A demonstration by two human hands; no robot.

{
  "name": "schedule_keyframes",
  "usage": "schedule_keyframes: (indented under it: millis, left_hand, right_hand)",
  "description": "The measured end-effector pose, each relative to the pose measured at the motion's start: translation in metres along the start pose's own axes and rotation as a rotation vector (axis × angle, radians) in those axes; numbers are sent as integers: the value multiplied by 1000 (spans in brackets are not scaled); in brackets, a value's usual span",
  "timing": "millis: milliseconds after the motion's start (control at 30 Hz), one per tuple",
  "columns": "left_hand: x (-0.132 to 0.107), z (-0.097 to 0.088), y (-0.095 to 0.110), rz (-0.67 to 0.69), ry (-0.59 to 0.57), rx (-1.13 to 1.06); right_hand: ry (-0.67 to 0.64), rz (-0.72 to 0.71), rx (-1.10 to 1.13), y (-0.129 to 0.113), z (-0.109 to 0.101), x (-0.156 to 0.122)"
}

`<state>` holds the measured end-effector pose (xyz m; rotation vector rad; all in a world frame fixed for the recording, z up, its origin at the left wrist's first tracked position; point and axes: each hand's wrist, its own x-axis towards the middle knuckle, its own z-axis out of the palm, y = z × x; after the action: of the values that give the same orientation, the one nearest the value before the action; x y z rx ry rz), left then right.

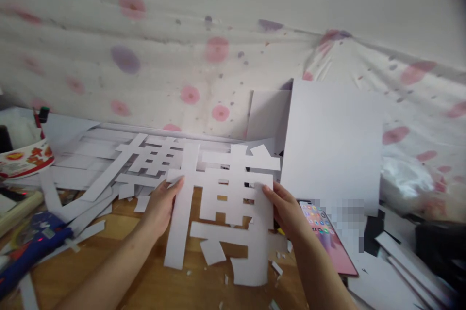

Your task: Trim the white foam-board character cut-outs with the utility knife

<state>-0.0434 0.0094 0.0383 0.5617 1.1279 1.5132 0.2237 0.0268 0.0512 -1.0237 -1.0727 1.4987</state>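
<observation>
A white cut-out Chinese character (258, 237), made of thin card or foam board, is held up over the wooden table (118, 225), tilted towards me. My left hand (163, 205) pinches its left vertical stroke, thumb on the front face. At the right edge, my right hand (286, 203) grips it the same way; the fingers behind are hidden. Behind it to the left lies a second, similar white cut-out character (112, 171). Small white scraps (276, 268) are strewn on the table below the held piece.
Left: a blue glue gun (40, 244), a printed paper tub (27, 159) and white offcuts. Right: a lit phone (335, 242), a large white board (335, 140) standing upright, a clear plastic bag (406, 176) and white strips (411, 266). A flowered sheet (163, 72) covers the wall behind.
</observation>
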Motion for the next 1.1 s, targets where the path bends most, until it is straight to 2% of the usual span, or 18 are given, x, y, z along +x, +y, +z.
schedule_keyframes:
  millis: [100, 333, 400, 567, 667, 733, 800, 933, 967, 1100]
  left_hand:
    - [5, -4, 6, 50, 87, -59]
    - [4, -9, 29, 172, 219, -137]
    - [2, -7, 32, 167, 251, -154]
    - [0, -7, 34, 163, 275, -174]
    - [-2, -7, 33, 143, 265, -173]
    - [-5, -5, 35, 92, 230, -153]
    - [-10, -3, 38, 13, 128, -139]
    - [-18, -1, 40, -145, -281, -309]
    - [-19, -1, 39, -170, -343, -366]
    - [-18, -1, 29, -267, -395, -441]
  right_hand:
    - [-97, 9, -99, -6, -6, -1]
    - [-128, -48, -376, -12, -16, -2]
    - [-115, -45, -356, -10, -15, -1]
    - [-41, -16, -87, -3, -9, 3]
    - [-41, -38, -120, 3, -1, 4]
    - [-1, -43, -109, 9, 4, 6]
    - [49, -36, -50, 13, 8, 7]
    - [70, -38, 109, 14, 8, 10]
    - [63, -46, 136, 13, 7, 10]
    - [71, -65, 148, 13, 1, 13]
